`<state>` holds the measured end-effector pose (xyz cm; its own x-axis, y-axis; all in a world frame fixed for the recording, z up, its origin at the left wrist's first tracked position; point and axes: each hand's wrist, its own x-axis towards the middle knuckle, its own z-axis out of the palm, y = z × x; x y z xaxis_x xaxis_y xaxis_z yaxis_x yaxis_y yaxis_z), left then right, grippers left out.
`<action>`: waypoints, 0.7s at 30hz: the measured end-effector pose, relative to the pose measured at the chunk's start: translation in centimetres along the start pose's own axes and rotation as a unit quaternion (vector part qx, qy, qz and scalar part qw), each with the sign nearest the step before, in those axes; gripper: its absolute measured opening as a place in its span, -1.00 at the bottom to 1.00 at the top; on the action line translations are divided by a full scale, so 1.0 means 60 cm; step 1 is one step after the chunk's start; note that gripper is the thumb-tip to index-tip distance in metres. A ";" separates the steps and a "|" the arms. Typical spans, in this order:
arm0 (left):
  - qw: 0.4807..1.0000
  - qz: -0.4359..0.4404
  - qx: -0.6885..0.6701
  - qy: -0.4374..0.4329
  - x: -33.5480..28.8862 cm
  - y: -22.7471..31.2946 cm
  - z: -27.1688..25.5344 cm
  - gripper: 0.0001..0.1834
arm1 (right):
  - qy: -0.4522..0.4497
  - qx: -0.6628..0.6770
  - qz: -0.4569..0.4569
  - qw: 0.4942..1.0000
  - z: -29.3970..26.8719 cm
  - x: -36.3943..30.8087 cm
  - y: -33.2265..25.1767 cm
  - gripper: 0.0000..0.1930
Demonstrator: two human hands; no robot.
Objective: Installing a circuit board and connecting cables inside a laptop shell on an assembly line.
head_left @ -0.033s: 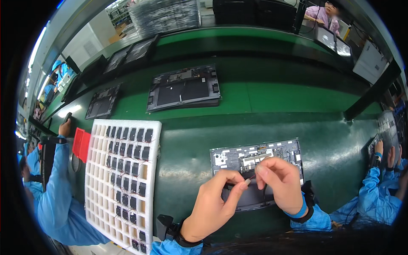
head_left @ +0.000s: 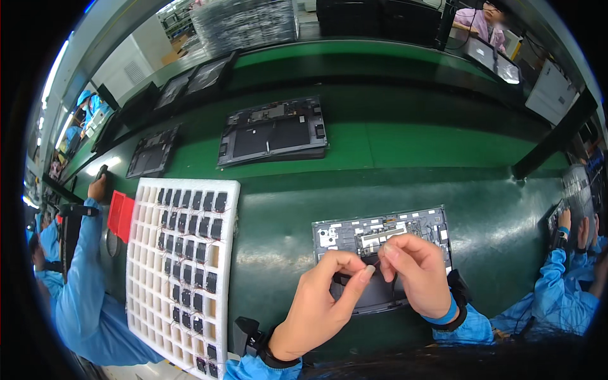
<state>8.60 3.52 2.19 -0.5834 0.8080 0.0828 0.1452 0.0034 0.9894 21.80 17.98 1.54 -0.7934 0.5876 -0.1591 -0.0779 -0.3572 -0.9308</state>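
A grey flat device housing [head_left: 425,221], its inner boards and white labels exposed, lies before me at right of centre. Over its middle, my left hand [head_left: 326,294] is closed with thumb and forefinger pinched together. Close beside it, my right hand [head_left: 415,272] also pinches with bent fingers. A thin dark reddish wire [head_left: 378,262] shows between the fingertips of both hands; whatever is on its ends is hidden. Below the right fingers a black strip [head_left: 394,286] runs down over the housing. Both hands are raised above the housing's surface.
Left of me, a white foam tray [head_left: 232,209] holds several small black parts with thin wires. Beside it stands a red bin [head_left: 119,215], near a co-worker's blue sleeve [head_left: 85,285]. Further housings [head_left: 272,130] lie on the green belt beyond. A dark post [head_left: 557,139] rises at right.
My left thumb and forefinger have shifted slightly at the wire. At far upper right, the panel near the person in pink has tilted a little. Otherwise the scene is the same.
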 end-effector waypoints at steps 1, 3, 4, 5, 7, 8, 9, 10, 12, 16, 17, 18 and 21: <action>0.997 -0.033 -0.066 -0.014 0.005 0.005 0.003 -0.91 | 0.000 0.000 0.001 1.000 -0.002 0.001 0.005 -0.85; 0.989 -0.066 -0.133 -0.029 0.010 0.003 0.008 -0.91 | -0.010 0.097 0.029 0.995 -0.004 0.003 0.012 -0.81; 0.988 -0.070 -0.135 -0.029 0.014 -0.005 0.011 -0.87 | -0.010 0.097 0.028 0.995 -0.006 0.002 0.013 -0.81; 0.987 -0.075 -0.138 -0.030 0.017 -0.009 0.014 -0.83 | -0.008 0.105 0.021 0.994 -0.008 0.001 0.013 -0.81; 0.989 -0.060 -0.133 -0.025 0.019 -0.010 0.021 -0.84 | -0.005 0.113 0.014 0.993 -0.009 -0.001 0.015 -0.81; 0.990 -0.047 -0.128 -0.020 0.019 -0.010 0.023 -0.85 | 0.001 0.111 0.005 0.994 -0.006 -0.001 0.017 -0.81; 0.990 -0.047 -0.129 -0.021 0.020 -0.011 0.024 -0.85 | 0.006 0.108 -0.004 0.994 -0.005 -0.002 0.018 -0.80; 0.994 -0.026 -0.109 -0.006 0.020 -0.012 0.025 -0.87 | 0.008 0.108 -0.005 0.994 -0.007 -0.001 0.020 -0.80; 0.996 -0.006 -0.089 0.007 0.020 -0.013 0.026 -0.89 | -0.001 0.095 -0.007 0.995 -0.010 -0.001 0.024 -0.80; 0.997 -0.004 -0.068 0.034 0.023 -0.021 0.025 -0.91 | -0.013 0.048 0.011 0.999 -0.021 0.002 0.014 -0.80; 0.997 0.013 -0.058 0.041 0.021 -0.024 0.021 -0.92 | -0.029 -0.024 -0.021 0.999 -0.022 0.005 0.001 -0.78; 0.997 0.012 -0.056 0.043 0.021 -0.025 0.014 -0.92 | -0.045 -0.096 -0.053 0.993 -0.028 0.011 -0.014 -0.76; 0.994 0.084 0.055 0.051 0.028 -0.018 0.007 -0.92 | -0.014 -0.494 -0.177 0.851 -0.075 0.022 -0.051 -0.67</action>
<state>7.80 5.15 1.24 -0.6199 0.7391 0.2635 0.3303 -0.0588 0.9420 23.70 23.15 2.71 -0.8406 0.5097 0.1834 0.2204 0.6312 -0.7436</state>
